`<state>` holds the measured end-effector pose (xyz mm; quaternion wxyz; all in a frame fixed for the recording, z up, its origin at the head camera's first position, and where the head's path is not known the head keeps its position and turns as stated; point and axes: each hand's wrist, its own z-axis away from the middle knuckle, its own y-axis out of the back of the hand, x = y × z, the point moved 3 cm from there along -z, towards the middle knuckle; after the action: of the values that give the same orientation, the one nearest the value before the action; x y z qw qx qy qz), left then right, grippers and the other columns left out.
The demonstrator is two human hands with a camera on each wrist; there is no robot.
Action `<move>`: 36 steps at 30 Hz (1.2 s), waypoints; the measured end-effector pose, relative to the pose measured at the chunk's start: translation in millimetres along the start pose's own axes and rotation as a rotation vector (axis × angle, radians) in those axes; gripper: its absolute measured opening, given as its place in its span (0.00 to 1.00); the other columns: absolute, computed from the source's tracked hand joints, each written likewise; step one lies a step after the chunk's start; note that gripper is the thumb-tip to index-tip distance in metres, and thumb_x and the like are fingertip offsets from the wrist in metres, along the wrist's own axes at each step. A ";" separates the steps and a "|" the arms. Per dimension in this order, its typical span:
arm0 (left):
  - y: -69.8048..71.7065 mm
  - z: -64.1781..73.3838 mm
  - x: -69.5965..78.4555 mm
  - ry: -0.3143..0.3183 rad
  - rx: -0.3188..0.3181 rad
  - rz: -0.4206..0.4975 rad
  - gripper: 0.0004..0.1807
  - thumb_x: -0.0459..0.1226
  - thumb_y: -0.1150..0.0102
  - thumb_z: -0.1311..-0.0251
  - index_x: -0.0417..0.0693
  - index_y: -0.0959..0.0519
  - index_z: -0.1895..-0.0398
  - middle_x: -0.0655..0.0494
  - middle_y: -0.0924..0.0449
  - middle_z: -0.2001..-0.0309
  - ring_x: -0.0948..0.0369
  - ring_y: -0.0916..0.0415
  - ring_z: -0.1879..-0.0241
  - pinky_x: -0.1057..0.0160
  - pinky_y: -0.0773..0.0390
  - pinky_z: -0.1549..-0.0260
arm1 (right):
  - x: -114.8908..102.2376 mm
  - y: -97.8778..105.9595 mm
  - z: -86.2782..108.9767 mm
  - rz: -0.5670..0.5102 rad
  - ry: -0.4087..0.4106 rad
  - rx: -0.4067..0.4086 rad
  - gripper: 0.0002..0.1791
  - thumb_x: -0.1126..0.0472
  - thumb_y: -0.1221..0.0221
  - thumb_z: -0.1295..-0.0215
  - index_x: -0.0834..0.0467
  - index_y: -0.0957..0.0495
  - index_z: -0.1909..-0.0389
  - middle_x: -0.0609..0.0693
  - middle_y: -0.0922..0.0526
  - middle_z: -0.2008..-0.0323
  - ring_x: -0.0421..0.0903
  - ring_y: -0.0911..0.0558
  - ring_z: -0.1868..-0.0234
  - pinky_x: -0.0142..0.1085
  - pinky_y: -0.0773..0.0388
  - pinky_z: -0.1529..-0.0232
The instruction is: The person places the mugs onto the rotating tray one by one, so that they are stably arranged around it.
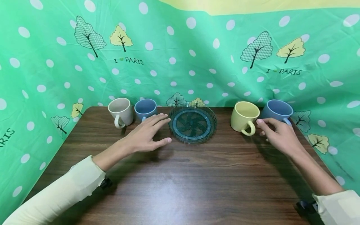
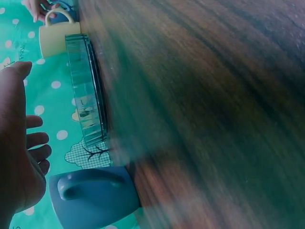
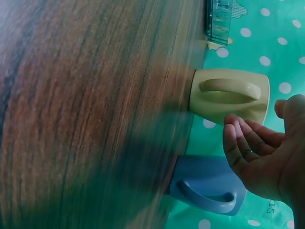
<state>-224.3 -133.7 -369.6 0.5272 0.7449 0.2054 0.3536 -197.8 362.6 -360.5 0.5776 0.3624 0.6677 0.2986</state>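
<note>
The table (image 1: 197, 168) holds a glass dish (image 1: 192, 138), the spread left hand (image 1: 147, 132) near it. The right hand (image 1: 281, 136), loosely bent, seemingly empty, is by the yellow mug (image 1: 241, 118) right of the dish: likely a reach; gripping would need closing round the handle (image 1: 253, 128).

A transparent teal dish (image 1: 192, 125) lies flat — upright blue mug (image 1: 144, 111) at its nine o'clock, upright yellow mug (image 1: 242, 118) at three, second blue mug (image 1: 277, 110) past it.
</note>
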 end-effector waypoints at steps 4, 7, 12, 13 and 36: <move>-4.1 -0.7 0.2 -0.009 -0.015 0.012 0.46 0.62 0.36 0.22 0.48 0.33 0.11 0.42 0.36 0.11 0.42 0.43 0.09 0.36 0.42 0.10 | -1.4 -3.9 -0.2 -0.038 -0.014 -0.035 0.36 0.37 0.50 0.09 0.68 0.18 0.34 0.66 0.07 0.57 0.39 0.12 0.70 0.32 0.17 0.72; -7.6 -1.2 -0.4 -0.011 -0.031 0.020 0.46 0.61 0.37 0.22 0.46 0.34 0.11 0.42 0.37 0.11 0.42 0.44 0.09 0.36 0.42 0.10 | -2.3 -6.1 -0.1 -0.040 -0.021 -0.053 0.37 0.36 0.51 0.09 0.68 0.19 0.33 0.66 0.07 0.57 0.42 0.12 0.69 0.33 0.16 0.71; -13.9 -1.6 -1.4 -0.020 -0.063 0.023 0.46 0.61 0.38 0.21 0.44 0.35 0.11 0.43 0.38 0.10 0.42 0.45 0.09 0.37 0.44 0.09 | -2.5 -8.4 0.4 -0.035 -0.019 -0.075 0.36 0.35 0.52 0.09 0.66 0.18 0.33 0.63 0.07 0.58 0.44 0.12 0.69 0.33 0.16 0.70; -15.2 -1.6 -1.7 -0.022 -0.071 0.023 0.47 0.61 0.38 0.20 0.44 0.36 0.10 0.43 0.38 0.10 0.42 0.45 0.09 0.37 0.44 0.09 | -2.4 -9.0 0.5 -0.031 -0.015 -0.078 0.36 0.36 0.52 0.09 0.65 0.18 0.34 0.62 0.07 0.58 0.44 0.12 0.69 0.33 0.16 0.70; -34.6 -4.9 -8.3 -0.011 -0.185 0.015 0.47 0.62 0.47 0.16 0.44 0.42 0.08 0.44 0.47 0.07 0.44 0.54 0.06 0.41 0.53 0.06 | -6.9 -20.4 1.2 -0.044 -0.002 -0.156 0.33 0.38 0.50 0.09 0.63 0.16 0.33 0.58 0.06 0.60 0.45 0.11 0.68 0.32 0.17 0.66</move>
<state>-231.2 -123.8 -403.4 0.5922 0.6965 0.1632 0.3708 -198.9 345.4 -373.5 0.6110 0.3021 0.6497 0.3366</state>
